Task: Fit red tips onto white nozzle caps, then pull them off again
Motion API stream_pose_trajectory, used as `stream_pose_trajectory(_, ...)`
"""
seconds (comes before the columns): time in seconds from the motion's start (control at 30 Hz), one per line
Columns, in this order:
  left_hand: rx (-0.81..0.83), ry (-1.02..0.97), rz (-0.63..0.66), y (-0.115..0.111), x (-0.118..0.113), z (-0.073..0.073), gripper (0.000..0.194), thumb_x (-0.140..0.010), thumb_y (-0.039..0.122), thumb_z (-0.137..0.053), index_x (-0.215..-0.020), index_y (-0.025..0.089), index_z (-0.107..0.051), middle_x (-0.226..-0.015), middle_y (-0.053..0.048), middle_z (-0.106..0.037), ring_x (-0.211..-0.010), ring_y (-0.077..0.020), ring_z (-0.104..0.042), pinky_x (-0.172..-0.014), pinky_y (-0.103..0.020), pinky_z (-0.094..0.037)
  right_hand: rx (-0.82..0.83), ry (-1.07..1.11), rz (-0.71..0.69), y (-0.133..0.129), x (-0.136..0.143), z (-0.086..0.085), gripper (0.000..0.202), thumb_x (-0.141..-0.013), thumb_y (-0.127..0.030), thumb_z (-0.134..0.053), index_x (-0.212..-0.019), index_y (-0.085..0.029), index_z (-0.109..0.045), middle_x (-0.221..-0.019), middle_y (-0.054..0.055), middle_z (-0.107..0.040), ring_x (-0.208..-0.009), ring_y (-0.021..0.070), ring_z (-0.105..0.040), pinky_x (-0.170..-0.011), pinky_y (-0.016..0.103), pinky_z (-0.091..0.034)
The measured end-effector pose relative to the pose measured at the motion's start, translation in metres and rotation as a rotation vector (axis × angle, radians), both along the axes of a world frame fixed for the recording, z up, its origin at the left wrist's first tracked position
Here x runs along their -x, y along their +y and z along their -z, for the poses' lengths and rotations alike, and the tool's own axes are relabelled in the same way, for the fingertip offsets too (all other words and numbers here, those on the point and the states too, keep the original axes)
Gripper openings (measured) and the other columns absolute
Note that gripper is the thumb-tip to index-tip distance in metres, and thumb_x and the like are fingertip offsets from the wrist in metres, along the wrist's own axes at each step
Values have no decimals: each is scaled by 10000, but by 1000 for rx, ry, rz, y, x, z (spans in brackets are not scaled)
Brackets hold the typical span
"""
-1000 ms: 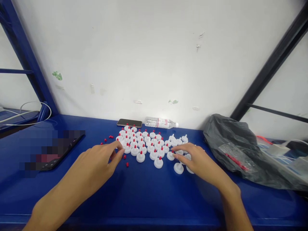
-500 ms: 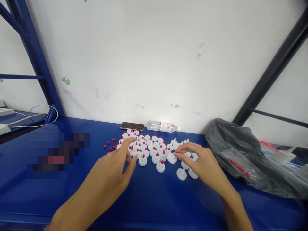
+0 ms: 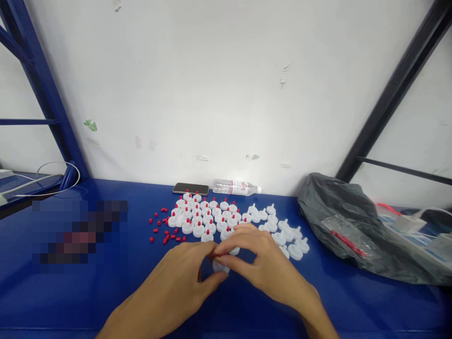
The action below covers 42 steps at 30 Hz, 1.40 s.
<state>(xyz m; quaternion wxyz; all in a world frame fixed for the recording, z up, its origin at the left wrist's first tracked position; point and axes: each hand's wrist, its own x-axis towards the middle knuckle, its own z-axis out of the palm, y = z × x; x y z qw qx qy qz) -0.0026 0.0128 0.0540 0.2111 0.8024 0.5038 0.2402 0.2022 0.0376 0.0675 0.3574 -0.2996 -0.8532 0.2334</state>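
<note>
Low over the near part of the table, my two hands meet around one white nozzle lid (image 3: 221, 267). My left hand (image 3: 183, 275) curls its thumb and fingers about the lid's side. At the lid's top, the thumb and forefinger of my right hand (image 3: 257, 254) pinch a small red cap (image 3: 216, 256), mostly hidden by the fingers. Behind them stand many white lids with red caps (image 3: 206, 216) on their spouts. To the right lies a group of bare white lids (image 3: 287, 233), some upright, some tipped. Loose red caps (image 3: 173, 237) are scattered at left.
A phone (image 3: 190, 189) and a clear plastic bottle (image 3: 236, 187) lie along the wall. At right, a dark plastic bag (image 3: 328, 197) carries a clear pouch of red pieces (image 3: 348, 242). Blue posts and a white cable (image 3: 76, 174) stand at left.
Both hands have come together near the front. My right hand has moved left from the bare lids. My left hand has drawn back from the red-capped lids and now grips a lid.
</note>
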Motion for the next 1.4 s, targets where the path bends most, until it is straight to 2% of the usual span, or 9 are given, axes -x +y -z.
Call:
stream_pose_trajectory(0.2,28,-173,-131,5,1,-3,242,-891,303,-634,-1126,266,-681,-745,54,-715,-593,-144,-615,-569,-258,-390,33,20,-44,-2,-3,-6,471,-933,-147,-681,-1343,-365,-605,-1274,-10,-655,-1181,172,-601,-1068,331,-444)
stream_pose_trajectory(0.33,122,-400,-98,8,-1,-9,235,-896,374,-656,-1093,248,-679,-976,11,-755,-705,-151,-660,-606,-242,-443,80,-24,-6,-2,-4,-6,492,-936,-183,-695,-1350,-428,-593,-1232,-17,-595,-1109,154,-607,-1001,310,-489)
stream_pose_trajectory(0.5,349,-602,17,10,-6,-11,278,-894,465,-674,-1003,211,-643,-816,18,-707,-716,-152,-643,-661,-236,-465,-6,-111,44,1,-2,-1,364,-936,-205,-703,-1252,-380,-658,-1206,-7,-614,-1004,159,-637,-922,317,-508)
stream_pose_trajectory(0.63,218,-421,-25,10,-6,-6,284,-963,489,-569,-904,213,-605,-783,17,-681,-722,-163,-614,-652,-253,-425,-105,-174,51,2,1,2,210,-974,-275,-669,-1181,-307,-683,-1122,-15,-701,-990,163,-664,-907,309,-499)
stream_pose_trajectory(0.77,23,-190,0,8,-2,-5,355,-1059,447,-363,-908,224,-597,-878,-7,-689,-809,-186,-606,-743,-296,-417,-113,-164,122,1,0,4,339,-926,-286,-728,-1254,-310,-645,-1082,-24,-745,-984,180,-693,-923,323,-495)
stream_pose_trajectory(0.87,-66,-144,33,7,-1,-4,402,-1083,402,-272,-885,226,-574,-879,-16,-668,-813,-189,-587,-773,-309,-415,-129,-163,173,2,-1,6,382,-898,-327,-764,-1263,-317,-650,-1000,-21,-760,-890,192,-703,-889,348,-498)
stream_pose_trajectory(1.07,-236,-124,-70,2,-3,0,424,-1078,384,-302,-766,223,-539,-734,-7,-623,-675,-173,-540,-661,-298,-373,-352,-124,112,5,-3,2,318,-937,-374,-728,-1233,-276,-664,-972,-10,-790,-771,164,-681,-859,347,-468)
stream_pose_trajectory(1.23,-197,-236,-84,-4,-4,-10,438,-1075,395,-338,-725,213,-530,-685,24,-595,-627,-140,-509,-624,-281,-343,-537,-131,84,4,-1,-5,295,-1005,-286,-648,-1297,-261,-618,-1150,10,-787,-811,132,-725,-998,357,-410)
stream_pose_trajectory(1.4,-34,-374,-62,-4,-3,-16,501,-1049,484,-355,-637,205,-410,-595,45,-424,-558,-116,-360,-542,-268,-285,-696,-121,124,0,7,-3,312,-1009,-179,-623,-1312,-252,-602,-1171,17,-786,-893,131,-753,-1045,359,-394)
